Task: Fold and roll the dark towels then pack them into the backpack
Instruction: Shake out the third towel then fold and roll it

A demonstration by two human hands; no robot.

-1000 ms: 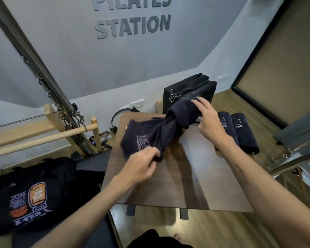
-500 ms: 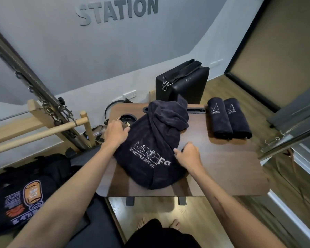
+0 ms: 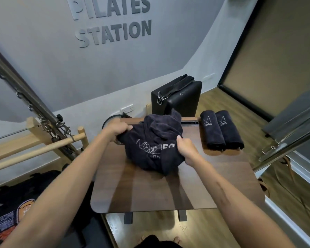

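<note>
A crumpled dark towel (image 3: 156, 140) with white lettering lies bunched on the far middle of the wooden table (image 3: 150, 192). My left hand (image 3: 115, 128) grips its far left edge. My right hand (image 3: 186, 149) is closed on its right side. Two rolled dark towels (image 3: 221, 130) lie side by side at the table's far right, logos up. At the lower left, a black backpack (image 3: 13, 210) with an orange and white print sits on a dark surface, partly hidden by my left arm.
A black padded box (image 3: 177, 99) with a strap and clip stands behind the table against the grey wall. A wooden bar and metal frame with springs (image 3: 48, 126) rise at the left. A metal frame (image 3: 290, 133) runs at the right. Wood floor lies below.
The towel went from a twisted length held up between both hands to a bunched heap on the table. Both hands have shifted their grip to its left and right sides.
</note>
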